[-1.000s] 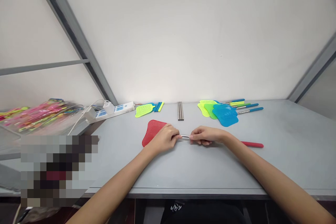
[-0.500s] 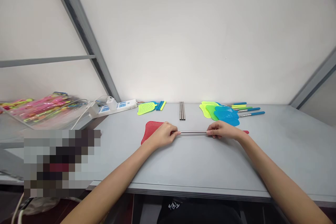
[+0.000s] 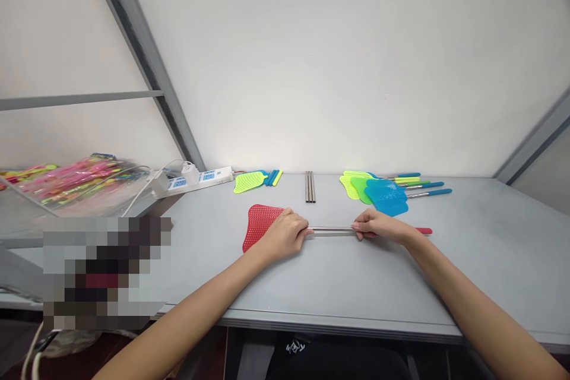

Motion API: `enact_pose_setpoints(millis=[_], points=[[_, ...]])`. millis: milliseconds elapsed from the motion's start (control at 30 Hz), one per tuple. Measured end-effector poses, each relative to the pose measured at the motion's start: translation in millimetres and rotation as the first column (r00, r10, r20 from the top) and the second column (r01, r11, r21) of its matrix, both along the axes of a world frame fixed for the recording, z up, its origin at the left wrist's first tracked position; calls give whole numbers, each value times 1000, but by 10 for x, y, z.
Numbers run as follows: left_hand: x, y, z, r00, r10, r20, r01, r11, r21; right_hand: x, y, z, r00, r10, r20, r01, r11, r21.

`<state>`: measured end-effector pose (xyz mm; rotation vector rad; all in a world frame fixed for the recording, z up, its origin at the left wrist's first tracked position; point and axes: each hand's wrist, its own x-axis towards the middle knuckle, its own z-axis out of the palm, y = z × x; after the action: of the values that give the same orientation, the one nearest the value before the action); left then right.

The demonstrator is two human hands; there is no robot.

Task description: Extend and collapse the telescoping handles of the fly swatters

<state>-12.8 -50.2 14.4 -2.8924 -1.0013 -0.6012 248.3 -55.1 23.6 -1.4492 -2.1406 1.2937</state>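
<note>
A red fly swatter lies crosswise just above or on the table in front of me, its perforated head to the left and its red grip end showing at the right. My left hand is closed round it where the head meets the metal rod. My right hand pinches the silvery rod further right, with fingertips and thumb together. Between the hands the bare rod shows. Part of the head's edge and most of the red grip are hidden behind my hands and right forearm.
Several metal tubes stand side by side near the wall. To their left lie a yellow swatter head and blue and yellow grips. Overlapping swatters lie at the right. A power strip and bagged pink items are at far left.
Both hands and the red swatter have shifted slightly toward me and to the right. More of the red grip end shows past my right forearm. Both hands keep their hold.
</note>
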Motion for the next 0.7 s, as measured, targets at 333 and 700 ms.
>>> enact_pose_setpoints(millis=[333, 700], points=[[28, 4, 23, 1000, -28, 0, 28, 999, -37, -15, -56, 37, 999, 25, -28, -29, 991, -130], [-16, 80, 106, 998, -64, 17, 66, 988, -143, 188, -35, 107, 997, -57, 59, 60, 997, -57]])
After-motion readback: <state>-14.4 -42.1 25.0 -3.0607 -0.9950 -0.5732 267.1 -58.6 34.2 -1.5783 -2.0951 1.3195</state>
